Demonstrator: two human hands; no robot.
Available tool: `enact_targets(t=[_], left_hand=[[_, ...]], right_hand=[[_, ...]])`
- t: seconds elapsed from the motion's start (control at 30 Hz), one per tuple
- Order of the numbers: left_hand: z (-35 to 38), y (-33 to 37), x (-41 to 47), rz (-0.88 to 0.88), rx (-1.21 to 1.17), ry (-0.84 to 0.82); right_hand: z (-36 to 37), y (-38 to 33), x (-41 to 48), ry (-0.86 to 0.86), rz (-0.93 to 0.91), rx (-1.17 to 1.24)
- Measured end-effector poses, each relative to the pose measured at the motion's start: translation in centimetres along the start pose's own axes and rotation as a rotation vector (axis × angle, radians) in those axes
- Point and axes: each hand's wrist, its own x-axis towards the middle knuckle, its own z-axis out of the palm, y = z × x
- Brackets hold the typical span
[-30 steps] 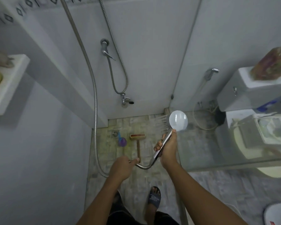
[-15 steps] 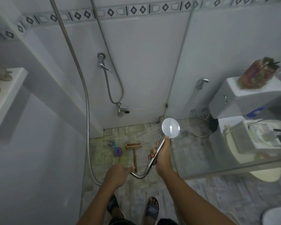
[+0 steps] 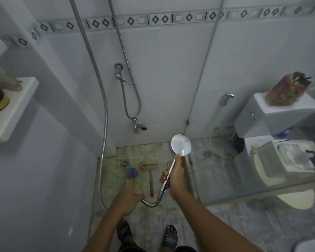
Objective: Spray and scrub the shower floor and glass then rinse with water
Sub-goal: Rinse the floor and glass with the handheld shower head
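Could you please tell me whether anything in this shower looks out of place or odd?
Two things lie loose on the shower floor near the drain: a wooden-handled brush and a small purple item, right where rinse water would run. The tiles around them look yellowish. Nothing looks spilled or broken.

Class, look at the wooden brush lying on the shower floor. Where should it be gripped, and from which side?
Probably grip the brush by its long thin handle, near the free end, coming from above on the person's side. It lies flat on the floor, handle pointing toward the feet, wide head toward the back wall.
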Motion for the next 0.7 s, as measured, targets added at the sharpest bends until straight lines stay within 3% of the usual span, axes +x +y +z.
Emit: enact_targets(t=[0.43, 0.7], left_hand=[[-6.6, -6.8, -4.3, -0.065, -0.138, 0.017], [-11.5, -14.3, -6.6, -0.263, -0.23, 0.133]], right_hand=[[9.5, 5.1, -1.2, -0.113, 0.085, -0.127], [19.6, 9.7, -3.2, -0.229, 0.104, -0.282]])
